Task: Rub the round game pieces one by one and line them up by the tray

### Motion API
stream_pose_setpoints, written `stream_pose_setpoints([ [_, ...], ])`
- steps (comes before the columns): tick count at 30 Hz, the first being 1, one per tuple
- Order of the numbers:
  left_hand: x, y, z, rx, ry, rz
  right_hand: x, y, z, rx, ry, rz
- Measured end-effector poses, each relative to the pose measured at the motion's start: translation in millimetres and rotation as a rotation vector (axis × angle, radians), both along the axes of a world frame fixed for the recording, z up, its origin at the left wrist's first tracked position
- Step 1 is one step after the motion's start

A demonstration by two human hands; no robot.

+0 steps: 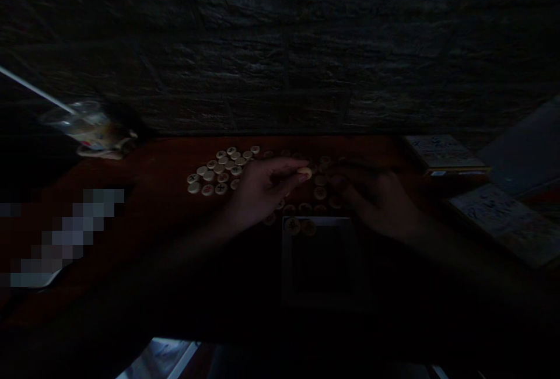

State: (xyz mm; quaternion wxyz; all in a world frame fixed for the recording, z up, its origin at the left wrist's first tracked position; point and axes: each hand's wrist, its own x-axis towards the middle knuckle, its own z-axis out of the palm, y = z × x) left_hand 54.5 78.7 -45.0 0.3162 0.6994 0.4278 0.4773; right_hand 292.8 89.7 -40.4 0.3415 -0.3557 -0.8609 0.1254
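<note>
Left hand (262, 189) pinches a round piece (305, 173) above a dim table (161, 181)

The left hand's grip grasps the round piece between thumb and fingers, near the middle of the view. The right hand (382, 201) reaches in from the other side, its fingers bent over the darker part of the table; the light is too poor to tell whether its grip holds anything.

A loose group of pale discs (223, 169) lies just beside the left hand, on its outer side. Some bear black marks, a few bear red ones, and others show plain tops. Shadowed discs (319, 192) lie between the two hands, dim and hard to count.

Nearer the person is an open box (287, 262) with a light rim and a dark inside. Two marked discs (300, 227) sit side by side at its far edge; whether they rest on the rim cannot be told.

To the left, a clear cup (96, 128) with a white straw (37, 90) stands near a dark brick wall (262, 64). A long object masked by coarse squares (70, 236) lies closer in. On the right are two patterned flat boxes, one farther back (446, 153) and one nearer (503, 221).
</note>
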Motion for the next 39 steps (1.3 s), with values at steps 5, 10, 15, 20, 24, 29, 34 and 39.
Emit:
stream_pose_setpoints([
  [5,9.2,-10.5,4.4,-0.284,-0.253,-0.041,-0.2,-4.3,-1.2,-0.040,0.093,0.027],
  [10,12.7,-17.4,9.0,-0.343,-0.347,-0.085,-5.0,-10.7,-2.4,-0.175,0.209,0.091],
  [15,14.3,-22.1,9.4,-0.323,-0.349,-0.154,-9.0,-14.5,-2.5,-0.258,0.309,0.129],
  [20,13.1,-23.1,7.7,-0.358,-0.371,-0.188,-10.9,-17.0,-1.3,-0.386,0.367,0.145],
  [24,12.3,-23.8,7.3,-0.370,-0.359,-0.219,-11.7,-18.6,0.7,-0.416,0.392,0.149],
  [29,12.4,-26.2,8.9,-0.337,-0.349,-0.241,-12.5,-19.7,1.9,-0.455,0.426,0.142],
  [34,13.6,-27.6,10.6,-0.260,-0.325,-0.269,-13.7,-20.9,1.4,-0.506,0.479,0.178],
  [39,15.5,-27.5,10.1,-0.246,-0.311,-0.260,-14.1,-21.5,0.8,-0.522,0.492,0.191],
])
